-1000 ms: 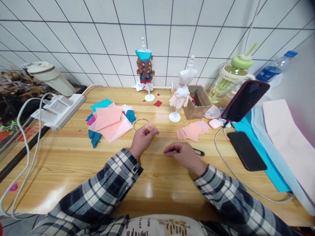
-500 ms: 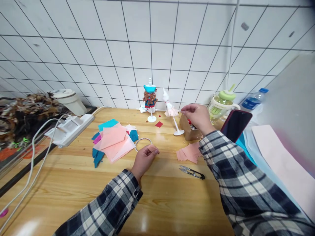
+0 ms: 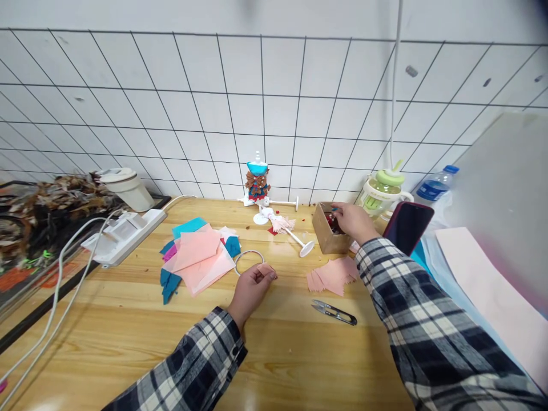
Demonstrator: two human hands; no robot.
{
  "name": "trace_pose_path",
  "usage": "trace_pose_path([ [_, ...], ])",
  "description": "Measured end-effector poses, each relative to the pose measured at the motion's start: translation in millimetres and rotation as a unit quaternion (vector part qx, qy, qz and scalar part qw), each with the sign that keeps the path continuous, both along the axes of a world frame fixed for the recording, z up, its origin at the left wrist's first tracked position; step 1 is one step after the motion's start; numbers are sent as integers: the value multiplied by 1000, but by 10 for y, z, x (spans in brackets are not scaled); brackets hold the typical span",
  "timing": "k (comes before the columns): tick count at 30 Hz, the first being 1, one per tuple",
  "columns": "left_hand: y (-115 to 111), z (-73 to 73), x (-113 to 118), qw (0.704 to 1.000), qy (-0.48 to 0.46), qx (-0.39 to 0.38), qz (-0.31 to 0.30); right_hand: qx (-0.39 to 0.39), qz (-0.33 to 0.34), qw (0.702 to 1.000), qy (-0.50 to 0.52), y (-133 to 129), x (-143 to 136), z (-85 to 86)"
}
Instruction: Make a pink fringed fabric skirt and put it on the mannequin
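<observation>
Near the middle of the wooden table, my left hand (image 3: 253, 290) is closed in a pinch on a small piece of pink fabric (image 3: 266, 268). Beside it lies a thin pale ring (image 3: 249, 252). My right hand (image 3: 353, 221) reaches over a small cardboard box (image 3: 333, 242) with red bits inside; its fingertips are pressed together at the rim by a tiny teal spot, and what they hold is unclear. A small white figure with a pink skirt (image 3: 280, 223) lies on its side on its stand. Behind it, a figure dressed in brown and teal (image 3: 257, 182) stands upright.
Thread snips (image 3: 334, 313) lie below fringed pink pieces (image 3: 331, 275). Pink and teal sheets (image 3: 199, 254) are piled at left, near a power strip (image 3: 128, 237) with cables. A phone (image 3: 408, 227), a green-lidded bottle (image 3: 383, 191) and a water bottle (image 3: 437, 185) stand at right.
The white figure with the pink skirt has gone from leaning upright to lying on the table. My right hand has moved down over the box. My left hand keeps its pinch, and the view has tilted up.
</observation>
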State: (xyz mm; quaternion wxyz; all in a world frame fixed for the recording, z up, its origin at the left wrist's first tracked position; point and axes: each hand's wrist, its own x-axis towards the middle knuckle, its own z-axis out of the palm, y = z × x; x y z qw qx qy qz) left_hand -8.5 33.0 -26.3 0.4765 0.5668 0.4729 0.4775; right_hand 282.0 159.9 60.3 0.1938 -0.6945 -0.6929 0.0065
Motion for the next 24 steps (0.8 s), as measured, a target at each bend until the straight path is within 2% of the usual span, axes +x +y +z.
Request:
trace_pose_path([
  [5, -4, 21, 3, 1000, -8, -10, -3, -3, -9, 999, -43, -87, -52, 68],
  [7, -2, 12, 0, 1000, -10, -12, -4, 27, -5, 998, -57, -177, -172, 102],
  [9, 3, -4, -6, 1000, -11, -10, -6, 71, 35, 994, -74, -288, -374, 109],
  [10, 5, -14, -9, 1000, -11, -9, -6, 62, 72, 992, -83, -342, -497, 92],
  [12, 11, -36, -14, 1000, -10, -6, -8, -63, 125, 982, -124, -423, -749, 17],
  [16, 18, -66, -17, 1000, -5, -5, -7, -137, 106, 975, -139, -452, -1058, -199],
  [19, 19, -70, -17, 1000, -8, -1, -8, -162, 80, 974, -137, -459, -1052, -286],
  [24, 22, -56, -12, 1000, -14, 0, -8, -173, 65, 975, -125, -650, -895, -305],
])
